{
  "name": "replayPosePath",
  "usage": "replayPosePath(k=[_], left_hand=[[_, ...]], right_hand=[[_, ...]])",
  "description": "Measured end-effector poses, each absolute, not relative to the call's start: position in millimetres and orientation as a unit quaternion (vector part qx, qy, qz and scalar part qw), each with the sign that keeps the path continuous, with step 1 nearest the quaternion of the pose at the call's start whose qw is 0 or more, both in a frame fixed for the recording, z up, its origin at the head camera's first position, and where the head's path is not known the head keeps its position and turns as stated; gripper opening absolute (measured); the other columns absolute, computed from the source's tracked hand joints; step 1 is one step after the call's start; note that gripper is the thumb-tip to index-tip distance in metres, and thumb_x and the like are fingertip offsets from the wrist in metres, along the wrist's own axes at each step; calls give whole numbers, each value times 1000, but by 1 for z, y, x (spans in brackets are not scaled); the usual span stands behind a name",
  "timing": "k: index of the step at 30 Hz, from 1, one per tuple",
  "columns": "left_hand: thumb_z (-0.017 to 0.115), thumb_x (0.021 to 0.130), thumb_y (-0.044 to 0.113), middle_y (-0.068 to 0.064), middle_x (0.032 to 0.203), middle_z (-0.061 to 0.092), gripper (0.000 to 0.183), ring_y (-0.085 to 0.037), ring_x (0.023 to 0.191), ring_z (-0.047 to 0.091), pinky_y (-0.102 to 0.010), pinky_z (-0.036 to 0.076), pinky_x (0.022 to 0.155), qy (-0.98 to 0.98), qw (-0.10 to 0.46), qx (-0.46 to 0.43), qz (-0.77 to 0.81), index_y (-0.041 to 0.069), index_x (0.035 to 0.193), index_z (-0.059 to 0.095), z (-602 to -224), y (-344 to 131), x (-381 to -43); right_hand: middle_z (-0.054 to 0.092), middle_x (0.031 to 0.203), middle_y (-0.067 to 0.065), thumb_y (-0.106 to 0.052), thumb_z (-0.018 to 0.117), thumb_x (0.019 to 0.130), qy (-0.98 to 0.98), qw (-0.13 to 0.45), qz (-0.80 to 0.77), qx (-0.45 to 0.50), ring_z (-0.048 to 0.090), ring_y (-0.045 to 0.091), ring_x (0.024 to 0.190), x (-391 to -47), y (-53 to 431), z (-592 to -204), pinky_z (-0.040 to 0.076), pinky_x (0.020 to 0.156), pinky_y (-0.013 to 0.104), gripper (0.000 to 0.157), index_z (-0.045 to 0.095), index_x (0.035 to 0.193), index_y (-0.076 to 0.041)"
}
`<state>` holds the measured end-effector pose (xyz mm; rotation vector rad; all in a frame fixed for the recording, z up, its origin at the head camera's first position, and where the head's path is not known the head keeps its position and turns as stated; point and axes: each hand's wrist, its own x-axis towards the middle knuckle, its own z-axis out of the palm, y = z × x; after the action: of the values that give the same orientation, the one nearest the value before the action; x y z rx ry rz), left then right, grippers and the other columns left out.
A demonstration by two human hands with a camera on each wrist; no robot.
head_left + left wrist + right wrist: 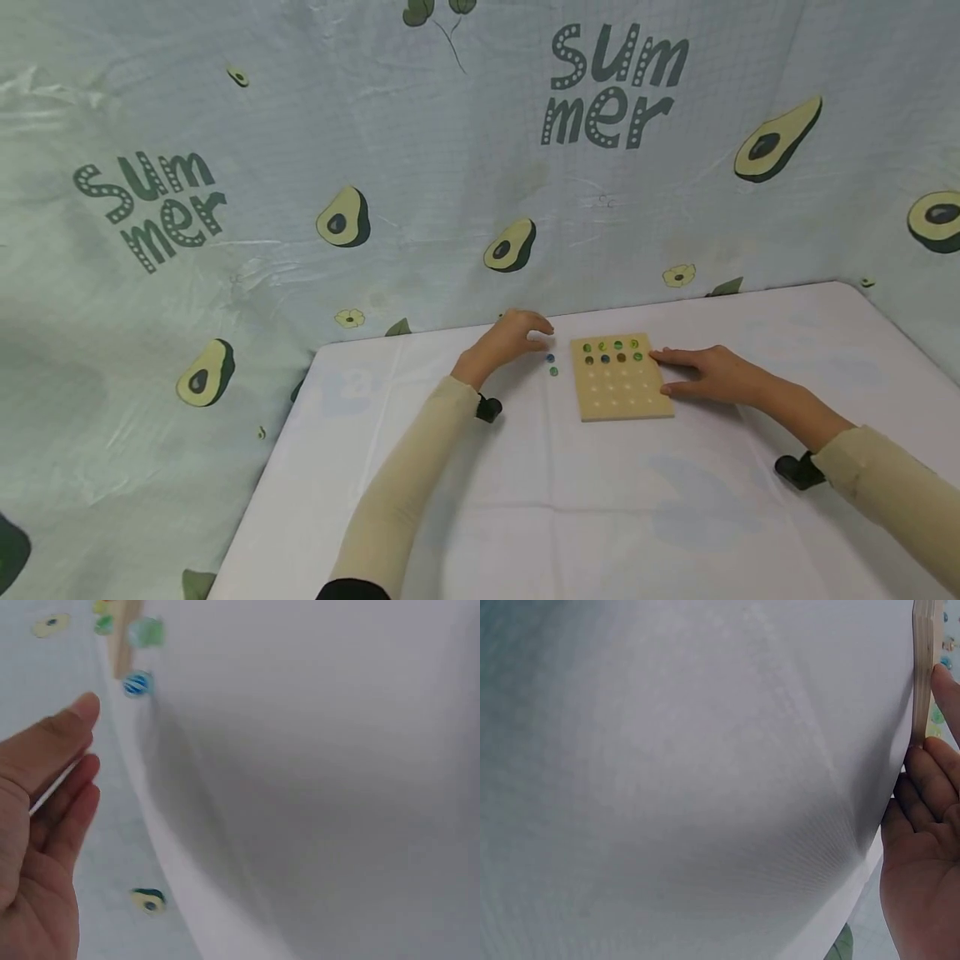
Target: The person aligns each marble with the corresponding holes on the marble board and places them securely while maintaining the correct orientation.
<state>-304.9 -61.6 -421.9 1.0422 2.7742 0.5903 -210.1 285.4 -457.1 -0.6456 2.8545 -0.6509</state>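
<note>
A square wooden board [624, 398] lies on the table, its top two rows of hollows filled with several green, blue and brownish marbles; the lower hollows show bare. Beside its left edge sit two loose marbles, a blue one [551, 358] with white stripes in the left wrist view, and a green one [554, 372]. Just above and left of them hovers my left hand [512, 337], thumb and fingers apart and loosely bent, holding nothing. My right hand [716, 375] rests at the board's right edge, its fairly straight fingers touching the side; in the right wrist view the fingertips meet the wooden edge [922, 682].
A white cloth covers the table [600, 517]. Right behind its far edge hangs a pale curtain [420, 275] printed with avocados and lettering. Black wrist cameras are worn on both arms.
</note>
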Motion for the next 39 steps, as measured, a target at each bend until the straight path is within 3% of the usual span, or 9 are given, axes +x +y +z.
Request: replayPosePath(k=[12,39], left_hand=[[77,90,10,-4,109,77,18,-16,107,70,-19,51,92,875,80,392,272,7,107,80,-448,-78,-307],[77,91,18,-1,108,78,20,-12,104,70,-23,54,90,906,37,294,304,10,109,81,-447,-82,-301]], right_hand=[[49,148,23,-52,72,91,949,70,-218,-218,45,48,136,-210,283,-459,40,107,64,74,53,148,-10],[46,150,25,-54,71,91,948,87,-219,-214,41,51,137,-210,284,-452,38,107,65,76,52,149,-8]])
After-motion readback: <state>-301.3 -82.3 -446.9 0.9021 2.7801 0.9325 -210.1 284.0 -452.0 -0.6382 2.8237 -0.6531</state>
